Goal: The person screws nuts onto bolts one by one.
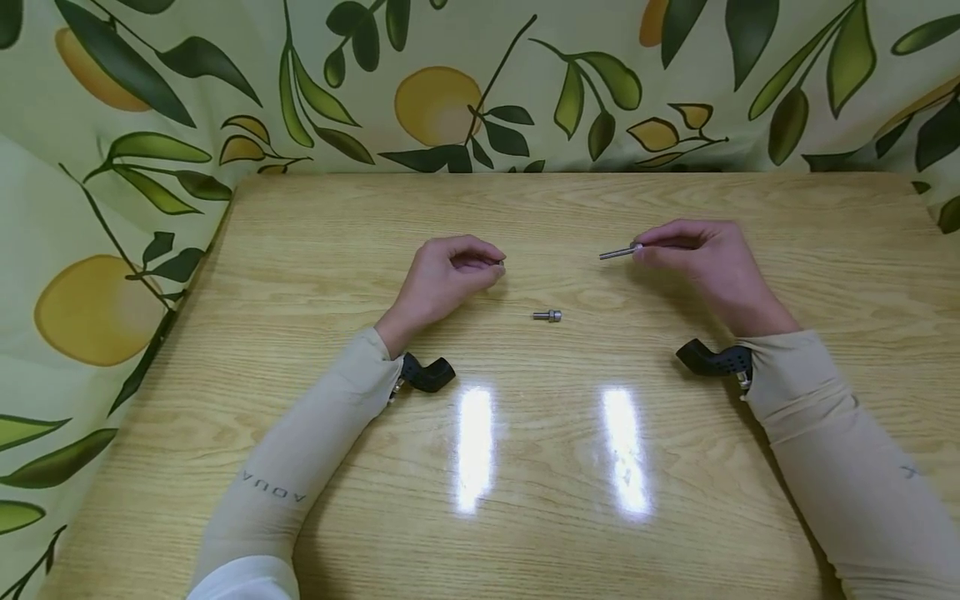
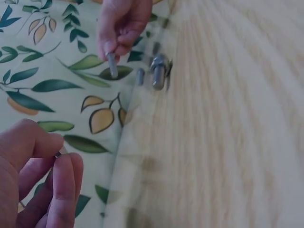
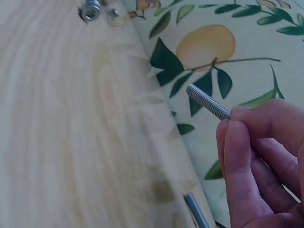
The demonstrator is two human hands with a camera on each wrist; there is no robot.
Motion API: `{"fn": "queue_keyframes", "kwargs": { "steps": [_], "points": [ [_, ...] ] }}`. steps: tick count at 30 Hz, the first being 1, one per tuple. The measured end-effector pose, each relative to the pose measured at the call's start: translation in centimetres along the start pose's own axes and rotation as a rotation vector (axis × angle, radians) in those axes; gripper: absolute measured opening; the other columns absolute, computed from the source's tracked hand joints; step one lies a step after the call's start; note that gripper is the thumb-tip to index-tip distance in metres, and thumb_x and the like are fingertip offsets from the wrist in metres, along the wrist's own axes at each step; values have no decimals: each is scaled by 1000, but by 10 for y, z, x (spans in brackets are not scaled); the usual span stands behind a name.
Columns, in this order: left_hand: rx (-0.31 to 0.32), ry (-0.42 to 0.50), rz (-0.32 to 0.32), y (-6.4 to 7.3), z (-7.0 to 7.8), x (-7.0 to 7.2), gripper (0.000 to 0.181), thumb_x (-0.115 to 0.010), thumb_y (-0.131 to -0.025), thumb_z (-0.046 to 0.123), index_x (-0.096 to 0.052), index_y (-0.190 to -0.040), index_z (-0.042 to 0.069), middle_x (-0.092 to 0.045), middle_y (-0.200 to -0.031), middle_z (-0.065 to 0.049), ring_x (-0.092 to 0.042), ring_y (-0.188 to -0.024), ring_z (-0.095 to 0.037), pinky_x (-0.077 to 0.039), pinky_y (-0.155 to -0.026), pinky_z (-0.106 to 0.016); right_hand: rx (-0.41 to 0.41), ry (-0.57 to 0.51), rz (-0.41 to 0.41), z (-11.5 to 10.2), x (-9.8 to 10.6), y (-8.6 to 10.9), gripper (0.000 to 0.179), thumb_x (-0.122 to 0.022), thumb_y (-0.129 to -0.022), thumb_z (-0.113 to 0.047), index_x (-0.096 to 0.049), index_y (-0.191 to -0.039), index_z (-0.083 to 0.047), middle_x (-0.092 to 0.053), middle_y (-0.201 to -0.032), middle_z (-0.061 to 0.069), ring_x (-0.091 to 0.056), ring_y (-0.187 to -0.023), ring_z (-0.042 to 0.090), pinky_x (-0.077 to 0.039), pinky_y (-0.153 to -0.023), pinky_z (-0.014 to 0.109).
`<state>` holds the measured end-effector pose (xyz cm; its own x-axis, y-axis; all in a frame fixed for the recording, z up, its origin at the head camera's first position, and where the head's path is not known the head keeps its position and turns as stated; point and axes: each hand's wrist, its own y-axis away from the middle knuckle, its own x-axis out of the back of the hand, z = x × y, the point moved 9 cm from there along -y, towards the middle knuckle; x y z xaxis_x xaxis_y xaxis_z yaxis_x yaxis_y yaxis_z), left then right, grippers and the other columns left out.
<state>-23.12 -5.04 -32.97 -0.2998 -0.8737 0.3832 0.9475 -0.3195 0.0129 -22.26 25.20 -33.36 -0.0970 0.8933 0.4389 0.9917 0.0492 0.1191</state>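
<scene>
My right hand (image 1: 693, 254) pinches a silver bolt (image 1: 617, 253) between thumb and fingertips, its bare end toward the left. Fine threads run along the bolt's shank (image 3: 208, 101) in the right wrist view, while fingers hide its other end. Across from it, my left hand (image 1: 453, 271) pinches a small metal piece (image 2: 58, 154). Only a sliver of that piece shows between thumb and fingers; its kind cannot be told. Between the hands and nearer to me, a second bolt (image 1: 547, 316) lies on its side, a nut (image 1: 553, 316) on it near the head.
The wood-grain table (image 1: 375, 517) is glossy and shows two bright light reflections in front. A cloth with leaves and fruit (image 1: 435, 108) hangs behind and along the left side. Black wrist cameras (image 1: 429, 372) stick out from both sleeves close above the tabletop.
</scene>
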Motion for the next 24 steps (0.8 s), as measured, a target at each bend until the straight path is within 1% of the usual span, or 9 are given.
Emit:
{"fn": "queue_keyframes", "kwargs": {
  "steps": [3, 5, 11, 15, 20, 22, 24],
  "points": [
    [9, 38, -36, -1, -1, -9, 22, -72, -88, 19, -72, -107, 7, -73, -104, -5, -69, -89, -11, -57, -78, -23, -4, 25, -19, 0, -9, 2, 40, -76, -83, -38, -71, -114, -13, -71, -105, -15, -57, -100, 4, -39, -80, 17],
    [14, 58, -51, -1, -3, -14, 22, -72, -88, 20, -72, -107, 8, -73, -105, -4, -69, -90, -12, -56, -78, -24, -4, 17, -36, 0, -17, 3, 39, -76, -83, -37, -71, -113, -13, -71, -103, -14, -58, -99, 5, -40, -80, 17],
    [47, 109, -74, 0, -8, -25, 22, -73, -88, 22, -72, -106, 10, -73, -105, -3, -69, -90, -11, -55, -78, -24, 24, -59, -66, -3, -38, 6, 33, -77, -85, -28, -70, -109, -7, -71, -97, -12, -64, -91, 7, -48, -76, 18],
    [64, 141, -87, -1, -13, -31, 24, -74, -87, 23, -73, -106, 10, -74, -105, -4, -70, -91, -12, -56, -81, -25, 31, -96, -67, -2, -49, 8, 33, -76, -85, -28, -71, -109, -6, -71, -97, -12, -62, -93, 7, -49, -75, 18],
    [80, 157, -102, -2, -16, -38, 25, -75, -86, 25, -73, -107, 11, -74, -106, -4, -71, -92, -11, -56, -82, -25, 26, -104, -60, 0, -57, 9, 38, -75, -85, -33, -71, -112, -6, -71, -100, -11, -60, -97, 10, -47, -76, 19],
    [85, 164, -104, -2, -17, -40, 25, -75, -86, 25, -73, -107, 12, -74, -106, -4, -71, -93, -11, -56, -83, -25, 11, -138, -72, 2, -60, 8, 40, -76, -85, -34, -70, -113, -5, -71, -100, -10, -62, -96, 9, -49, -76, 18],
    [83, 168, -103, -3, -18, -40, 24, -75, -86, 26, -73, -106, 12, -75, -105, -2, -72, -93, -10, -56, -83, -25, -4, -253, -102, 3, -65, 8, 43, -76, -85, -29, -68, -114, 0, -73, -100, -5, -67, -95, 9, -53, -79, 18]
  ]
}}
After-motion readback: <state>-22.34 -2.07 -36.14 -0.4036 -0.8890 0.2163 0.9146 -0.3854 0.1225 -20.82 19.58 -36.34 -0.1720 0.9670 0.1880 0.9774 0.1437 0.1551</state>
